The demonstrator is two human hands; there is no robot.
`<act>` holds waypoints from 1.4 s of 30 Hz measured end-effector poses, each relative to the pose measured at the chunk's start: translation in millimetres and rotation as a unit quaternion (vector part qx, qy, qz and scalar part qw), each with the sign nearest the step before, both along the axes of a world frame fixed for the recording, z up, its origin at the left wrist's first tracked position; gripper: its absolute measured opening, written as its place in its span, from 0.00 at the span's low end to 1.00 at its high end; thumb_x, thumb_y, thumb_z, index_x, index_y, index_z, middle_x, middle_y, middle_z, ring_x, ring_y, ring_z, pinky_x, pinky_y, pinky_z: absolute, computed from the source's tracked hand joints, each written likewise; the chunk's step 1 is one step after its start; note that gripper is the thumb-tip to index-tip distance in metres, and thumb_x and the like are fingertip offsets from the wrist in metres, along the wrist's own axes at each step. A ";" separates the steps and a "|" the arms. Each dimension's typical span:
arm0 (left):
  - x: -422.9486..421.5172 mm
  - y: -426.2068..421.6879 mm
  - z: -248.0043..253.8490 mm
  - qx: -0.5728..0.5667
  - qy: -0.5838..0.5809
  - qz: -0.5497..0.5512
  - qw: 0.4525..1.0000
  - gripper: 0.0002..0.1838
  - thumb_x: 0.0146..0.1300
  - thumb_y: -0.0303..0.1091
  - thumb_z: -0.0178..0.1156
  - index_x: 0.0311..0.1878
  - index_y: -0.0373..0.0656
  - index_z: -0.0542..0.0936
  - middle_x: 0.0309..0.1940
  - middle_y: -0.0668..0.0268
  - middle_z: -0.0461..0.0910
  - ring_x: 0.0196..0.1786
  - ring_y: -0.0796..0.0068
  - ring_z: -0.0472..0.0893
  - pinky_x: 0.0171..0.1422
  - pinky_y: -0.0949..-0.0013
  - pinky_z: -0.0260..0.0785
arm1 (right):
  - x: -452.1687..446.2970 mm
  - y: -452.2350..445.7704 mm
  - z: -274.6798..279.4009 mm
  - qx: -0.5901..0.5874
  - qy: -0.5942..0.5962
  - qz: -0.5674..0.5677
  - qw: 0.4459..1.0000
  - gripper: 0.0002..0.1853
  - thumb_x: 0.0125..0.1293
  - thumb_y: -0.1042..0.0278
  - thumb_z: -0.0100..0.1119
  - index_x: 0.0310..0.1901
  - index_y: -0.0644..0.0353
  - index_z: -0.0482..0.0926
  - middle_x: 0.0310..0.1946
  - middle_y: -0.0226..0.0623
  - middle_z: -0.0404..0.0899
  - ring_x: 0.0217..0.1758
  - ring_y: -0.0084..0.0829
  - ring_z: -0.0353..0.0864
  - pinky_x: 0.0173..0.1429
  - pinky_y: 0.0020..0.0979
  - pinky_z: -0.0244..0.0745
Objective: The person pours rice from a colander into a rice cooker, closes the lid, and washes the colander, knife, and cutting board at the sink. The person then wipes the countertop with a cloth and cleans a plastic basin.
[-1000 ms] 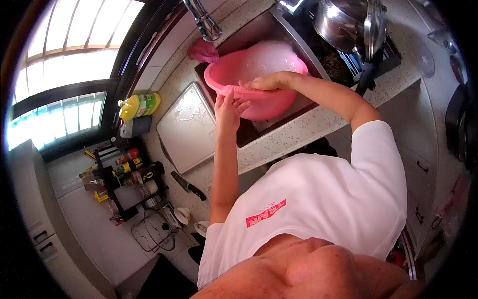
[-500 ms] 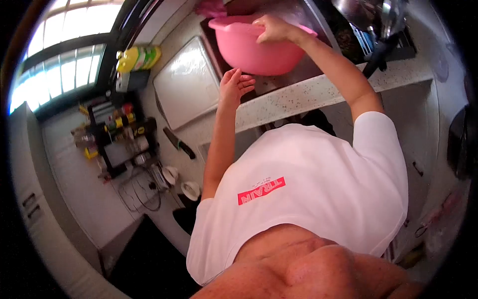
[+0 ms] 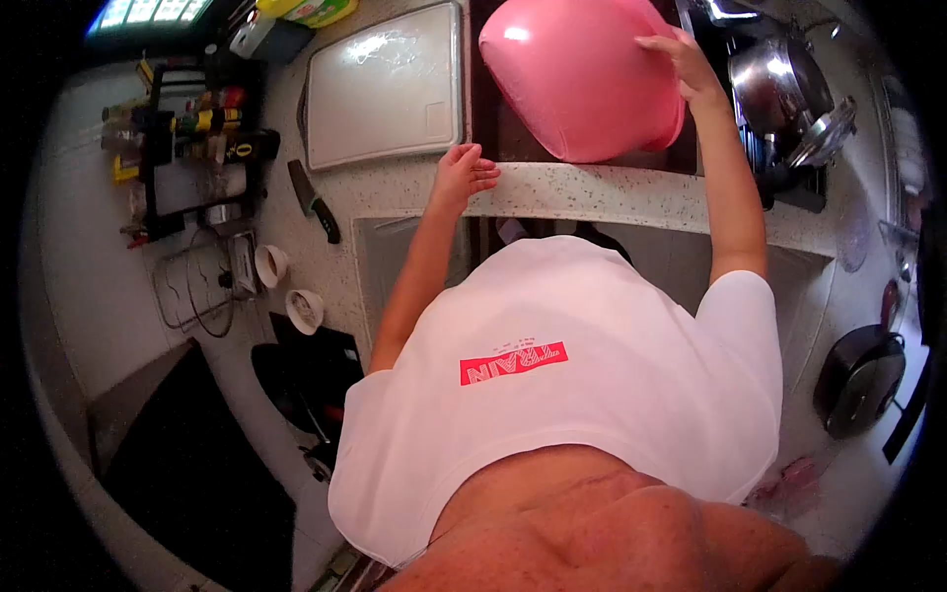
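A pink plastic basin is tipped on its side over the dark sink, its rounded outside turned up toward me. My right hand grips it near the rim on the right side, with fingers lying over the pink surface. What the basin holds, if anything, is hidden. By the sink's front left corner, my left hand is held apart from the basin, empty, its fingers loosely bent and apart. Close to that hand lies a pale rectangular board with a shiny, wet-looking surface.
A knife lies on the speckled counter at left, near two white bowls and a rack of bottles. To the right are a steel pot and a glass lid. A yellow bottle stands behind the board.
The basin has tipped much further, from nearly upright onto its side, with my right hand still on it. My left hand stays empty beside the sink. The view has turned.
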State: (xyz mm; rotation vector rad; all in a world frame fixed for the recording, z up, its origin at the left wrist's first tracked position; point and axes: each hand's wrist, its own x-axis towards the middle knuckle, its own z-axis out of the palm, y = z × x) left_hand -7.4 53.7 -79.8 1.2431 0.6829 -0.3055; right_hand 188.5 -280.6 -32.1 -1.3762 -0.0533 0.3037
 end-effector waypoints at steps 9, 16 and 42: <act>-10.6 24.4 -16.1 -0.015 0.012 0.025 1.000 0.14 0.64 0.39 0.53 0.47 0.41 0.67 0.29 0.60 0.76 0.33 0.63 0.81 0.36 0.60 0.77 | -0.6 -52.7 -25.5 0.213 0.173 -0.038 0.961 0.16 0.52 0.71 0.60 0.44 0.66 0.76 0.39 0.39 0.80 0.41 0.33 0.80 0.51 0.33 0.73; -12.1 31.7 -25.0 -0.047 0.030 0.012 0.998 0.14 0.64 0.40 0.53 0.46 0.41 0.66 0.29 0.60 0.75 0.33 0.62 0.81 0.35 0.61 0.76 | -41.1 -0.5 22.3 -0.111 -0.070 -0.027 0.991 0.18 0.50 0.72 0.62 0.43 0.69 0.76 0.39 0.41 0.80 0.41 0.34 0.80 0.51 0.30 0.72; 26.7 -18.5 5.8 -0.063 0.000 -0.075 0.995 0.12 0.65 0.37 0.52 0.47 0.42 0.70 0.31 0.63 0.77 0.32 0.71 0.81 0.34 0.70 0.76 | -57.3 138.7 -55.2 -0.099 -0.049 0.078 0.991 0.13 0.55 0.64 0.63 0.35 0.67 0.78 0.23 0.32 0.77 0.26 0.20 0.74 0.30 0.23 0.70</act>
